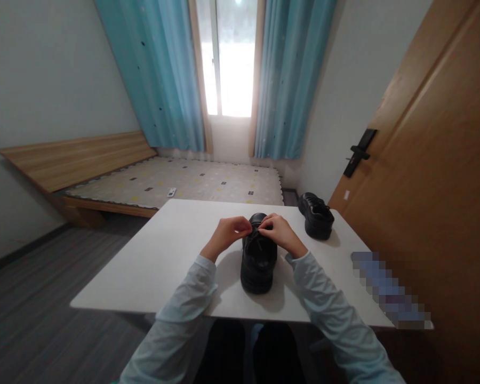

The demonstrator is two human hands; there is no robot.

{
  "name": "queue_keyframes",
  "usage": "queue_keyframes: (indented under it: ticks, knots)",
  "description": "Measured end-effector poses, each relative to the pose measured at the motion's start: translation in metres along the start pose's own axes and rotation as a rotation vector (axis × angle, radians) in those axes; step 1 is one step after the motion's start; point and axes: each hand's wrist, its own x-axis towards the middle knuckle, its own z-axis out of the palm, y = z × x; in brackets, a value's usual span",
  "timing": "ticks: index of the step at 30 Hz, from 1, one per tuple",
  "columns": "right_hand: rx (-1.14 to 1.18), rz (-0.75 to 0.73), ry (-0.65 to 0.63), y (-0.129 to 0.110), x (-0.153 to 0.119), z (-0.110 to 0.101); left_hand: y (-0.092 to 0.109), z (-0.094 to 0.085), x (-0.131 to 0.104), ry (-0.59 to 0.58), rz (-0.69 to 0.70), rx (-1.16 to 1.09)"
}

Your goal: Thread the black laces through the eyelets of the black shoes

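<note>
A black lace-up shoe (257,272) stands upright on the white table in front of me, its toe pointing away and its heel toward me. Over the front of the shoe, my left hand (231,230) pinches the black shoelace (256,234) from the left side. My right hand (279,230) is closed in a pinch on the lace from the right, fingertips close to those of the left. The lace is thin and dark against the shoe, so its exact loops are hard to make out. A second black shoe (318,218) sits farther back to the right.
The white table (144,272) spans the space before me. A blurred-out bluish item (388,293) lies along its right edge. Beyond stand a bed (208,181) with a small white remote (172,192) on it. A wooden door (436,176) is close on the right.
</note>
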Motion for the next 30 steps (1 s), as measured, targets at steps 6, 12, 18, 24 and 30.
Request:
queue_keyframes:
  ticks: [6,12,18,24,30]
  knots:
    - [-0.08,-0.005,-0.045,0.0,0.006,-0.004,-0.002,0.003,0.001,0.032,0.037,0.025]
    - [-0.152,-0.012,-0.218,0.0,0.02,-0.012,-0.001,0.004,0.002,0.024,0.055,0.041]
    - [-0.157,0.037,-0.359,-0.002,0.034,-0.015,-0.002,0.004,0.002,0.004,0.056,0.052]
    - [-0.221,-0.066,-0.337,-0.01,0.031,-0.014,-0.001,0.003,0.002,0.013,0.071,0.091]
    - [-0.238,-0.101,-0.251,-0.012,0.021,-0.017,-0.001,0.002,0.004,0.162,0.007,0.202]
